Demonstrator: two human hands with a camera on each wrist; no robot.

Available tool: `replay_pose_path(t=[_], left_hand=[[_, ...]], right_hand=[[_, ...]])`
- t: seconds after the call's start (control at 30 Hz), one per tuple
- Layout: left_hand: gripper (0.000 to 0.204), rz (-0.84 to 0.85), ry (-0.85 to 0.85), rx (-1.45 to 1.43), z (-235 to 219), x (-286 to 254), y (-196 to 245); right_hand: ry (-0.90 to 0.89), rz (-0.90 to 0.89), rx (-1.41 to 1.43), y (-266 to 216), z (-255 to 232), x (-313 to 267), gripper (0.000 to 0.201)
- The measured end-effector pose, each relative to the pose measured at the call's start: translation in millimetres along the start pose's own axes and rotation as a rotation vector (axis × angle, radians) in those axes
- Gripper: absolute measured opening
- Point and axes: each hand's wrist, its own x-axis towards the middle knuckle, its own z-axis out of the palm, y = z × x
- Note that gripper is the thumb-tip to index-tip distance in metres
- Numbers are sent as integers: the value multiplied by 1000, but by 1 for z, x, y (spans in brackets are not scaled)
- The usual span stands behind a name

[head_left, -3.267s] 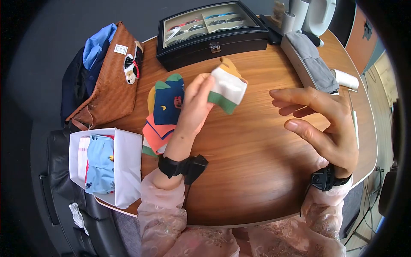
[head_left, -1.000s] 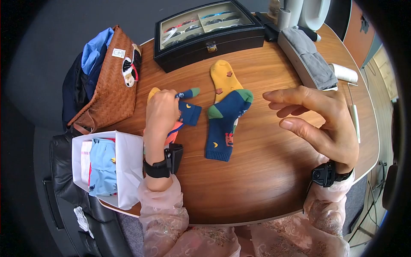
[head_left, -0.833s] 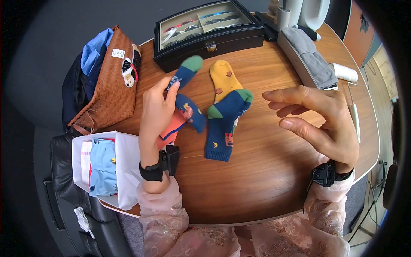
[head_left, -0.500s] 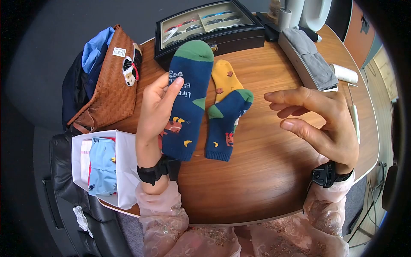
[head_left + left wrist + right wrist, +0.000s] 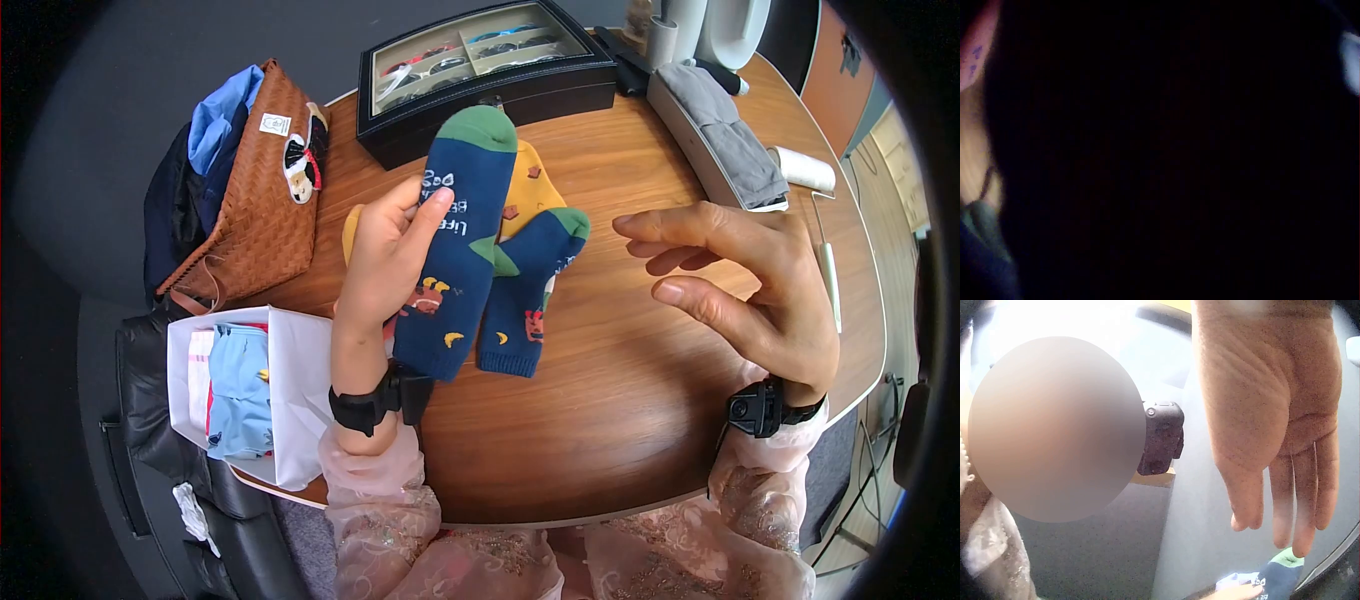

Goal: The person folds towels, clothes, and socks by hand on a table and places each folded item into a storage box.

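Observation:
My left hand (image 5: 385,255) pinches a navy sock (image 5: 465,200) with a green toe between thumb and fingers, held up above the table. Behind it on the wood lie another navy sock (image 5: 515,320) with green heel and toe and, partly under that one, a yellow sock (image 5: 530,185). A bit of yellow cloth (image 5: 351,232) shows left of my left hand. My right hand (image 5: 760,290) hovers at the right, fingers loosely bent, holding nothing; the right wrist view shows its palm (image 5: 1272,412) and the green sock tip (image 5: 1288,557). The left wrist view is mostly black.
A black glasses case (image 5: 490,85) stands at the back, a woven basket (image 5: 245,200) with clothes at the left. Nearer is a white box (image 5: 300,400) holding folded cloth. At the right are a box of grey cloth (image 5: 720,130) and a lint roller (image 5: 803,170).
Two socks now lie mid-table. My left hand picked a navy sock from the left pile, lifted it upright, then shifted it slightly right. My right hand has hardly moved.

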Motion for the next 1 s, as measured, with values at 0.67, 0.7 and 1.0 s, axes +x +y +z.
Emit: replay_pose_path(t=[0.67,0.7,1.0], left_hand=[[26,260,9,862,26,7,-56],[26,260,11,863,27,7,-59],[19,-111,-185,636,33,9,-54]], right_hand=[[-9,33,18,-2,1,-1,29],[-7,26,17,-1,0,-1,29],[-8,37,17,-2,0,-1,29]])
